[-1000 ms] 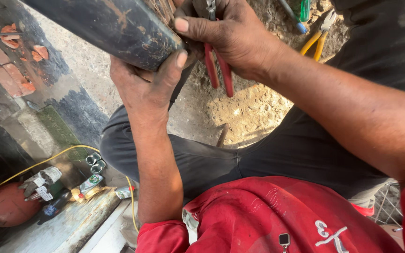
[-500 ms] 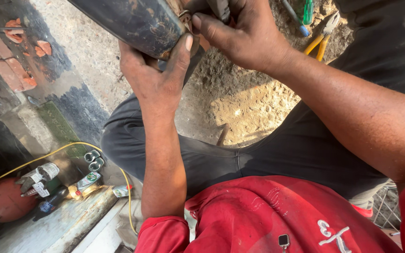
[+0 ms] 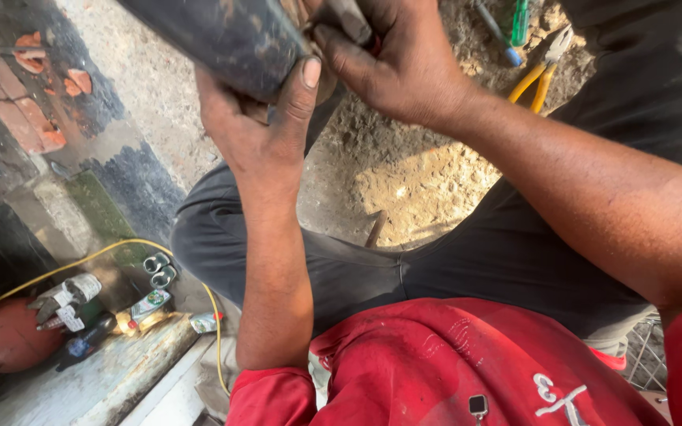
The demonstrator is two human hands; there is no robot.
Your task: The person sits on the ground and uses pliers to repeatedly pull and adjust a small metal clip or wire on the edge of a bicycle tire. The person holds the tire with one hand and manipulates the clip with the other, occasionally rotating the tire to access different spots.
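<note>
My left hand (image 3: pixel 266 134) grips the end of a thick dark cylinder (image 3: pixel 222 35) from below, with the thumb up against its rim. My right hand (image 3: pixel 392 67) is closed at that same end of the cylinder, around red-handled pliers (image 3: pixel 350 17). Only their grey metal part and a sliver of red show past the fingers. What the jaws touch is hidden. Both hands are raised above my lap, over dark trousers (image 3: pixel 436 268) and a red shirt (image 3: pixel 451 371).
Yellow-handled pliers (image 3: pixel 537 77) and green and blue screwdrivers (image 3: pixel 515 24) lie on the sandy ground at top right. At lower left are a yellow cable (image 3: pixel 104 254), a round red object (image 3: pixel 5 339), small metal tubes (image 3: pixel 159 270) and bottles. Bricks (image 3: pixel 17 118) line the left.
The cylinder and both hands have come closer and shifted right. My right hand has closed further over the pliers, hiding the red handles that showed a second ago.
</note>
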